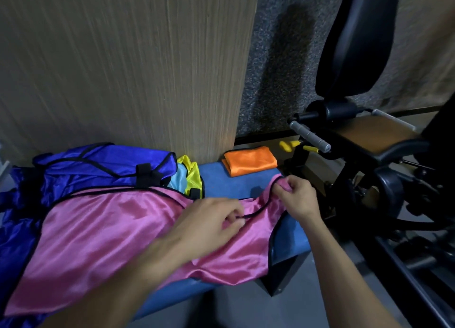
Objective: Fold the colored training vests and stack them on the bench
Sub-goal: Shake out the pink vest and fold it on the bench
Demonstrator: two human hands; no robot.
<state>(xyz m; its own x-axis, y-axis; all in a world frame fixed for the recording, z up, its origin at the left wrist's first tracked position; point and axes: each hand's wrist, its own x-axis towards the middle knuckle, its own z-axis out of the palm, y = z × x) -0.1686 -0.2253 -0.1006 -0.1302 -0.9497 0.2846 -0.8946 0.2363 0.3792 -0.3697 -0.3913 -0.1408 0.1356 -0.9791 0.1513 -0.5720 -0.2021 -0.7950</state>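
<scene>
A pink vest (98,234) with black trim lay spread across the blue bench (229,183), its lower edge hanging over the front; the right hand (296,199) had its fingers curled round a bunched shoulder strap of the pink vest, pinching it near the bench's right end; the left hand (209,219), somewhat blurred, rested on the pink cloth with its fingers bent at the black edging, though whether they actually pinched it could not be told; behind the pink vest sat a heap of unfolded vests, a blue vest (98,170) on top and a yellow vest (190,171) with some light blue cloth beside it; a folded orange vest (248,160) lay flat on the bench's far right corner, apart from the heap; a wooden panel (128,64) stood behind the bench, and black exercise equipment (364,160) stood to the right
</scene>
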